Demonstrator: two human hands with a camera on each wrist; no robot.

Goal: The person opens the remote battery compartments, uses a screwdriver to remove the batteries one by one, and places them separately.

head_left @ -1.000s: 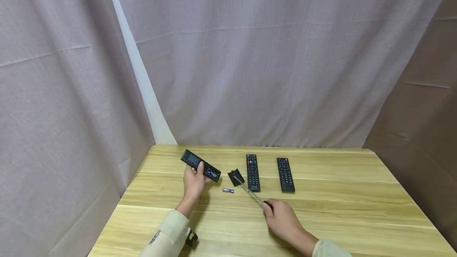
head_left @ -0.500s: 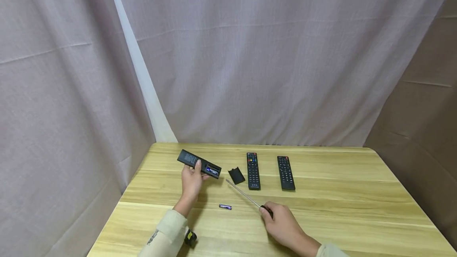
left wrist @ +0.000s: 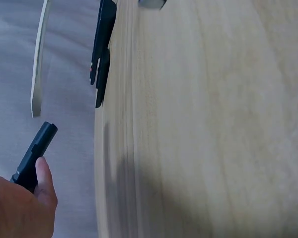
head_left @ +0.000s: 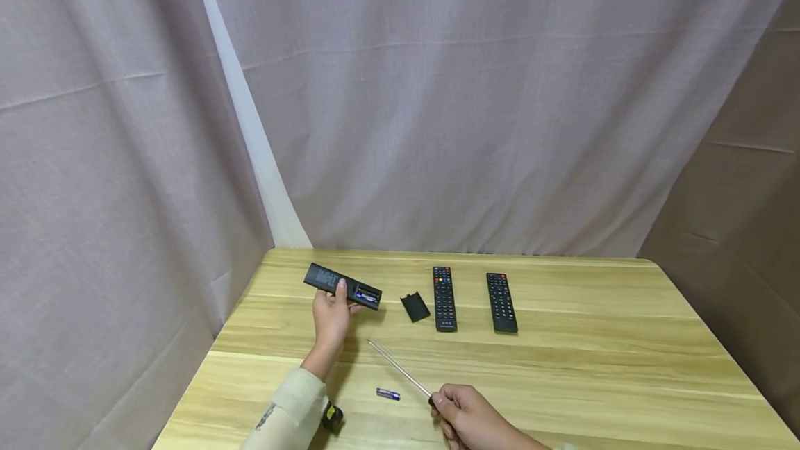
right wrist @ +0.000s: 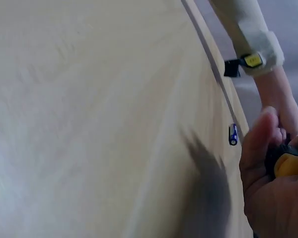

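My left hand (head_left: 331,318) holds a black remote control (head_left: 325,276) above the table with its back turned up, thumb across the casing. Its battery compartment is uncovered, and a blue battery (head_left: 367,295) sits inside. Low at the front, my right hand (head_left: 469,415) grips a screwdriver, whose thin metal shaft (head_left: 400,371) points up and left. In the right wrist view the screwdriver's black and orange handle (right wrist: 290,164) shows in the palm. A loose blue battery (head_left: 388,394) lies on the table, left of the right hand and below the shaft.
A detached black battery cover (head_left: 415,307) lies right of the held remote. Beyond it two more remotes lie face up, one with coloured buttons (head_left: 445,299) and another farther right (head_left: 502,303). Curtains (head_left: 437,123) hang behind the wooden table (head_left: 594,360).
The loose battery has moved across the table towards the front edge. My right hand has drawn the screwdriver back and left, away from the cover. The held remote has shifted slightly left.
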